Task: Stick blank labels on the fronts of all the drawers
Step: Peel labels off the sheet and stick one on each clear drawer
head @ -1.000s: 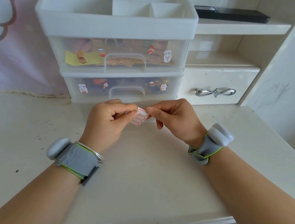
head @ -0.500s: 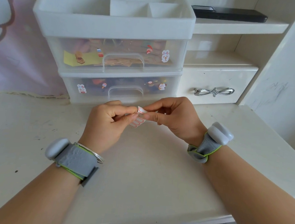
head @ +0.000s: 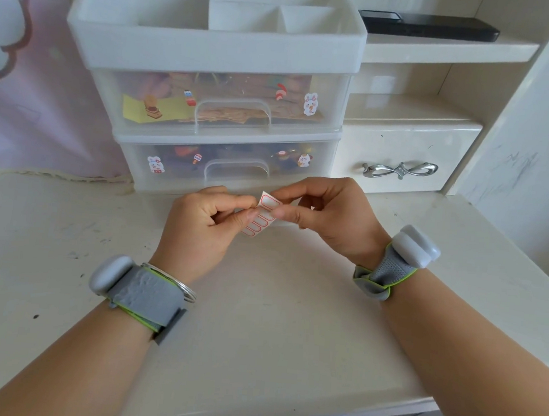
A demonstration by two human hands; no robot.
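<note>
- While you work low over the desk (head: 272, 339), your left hand (head: 199, 225) pinches the left edge of the label sheet between thumb and forefinger, with the other fingers curled in.
- Behind that hand, the upper clear drawer (head: 230, 83) and the lower clear drawer (head: 238, 152) of the plastic organiser are both closed. Each front carries only small cartoon stickers, and you have no blank label on either that I can see.
- Between your hands is the label sheet (head: 262, 216), a small strip of red-bordered blank labels. You hold it tilted in the air, off the desk and just in front of the lower clear drawer.
- Your right hand (head: 328, 218) pinches the upper right corner of the sheet with thumb and forefinger. I judge you are peeling the top label free, though whether it has lifted from the backing is too small to tell.
- Further right, the white desk drawer (head: 435, 145) with the silver handle is shut, and its front is also unlabelled.
- By my reading you are at the very start: no front is done. Both clear drawers are left, and the white desk drawer too if it counts.
</note>
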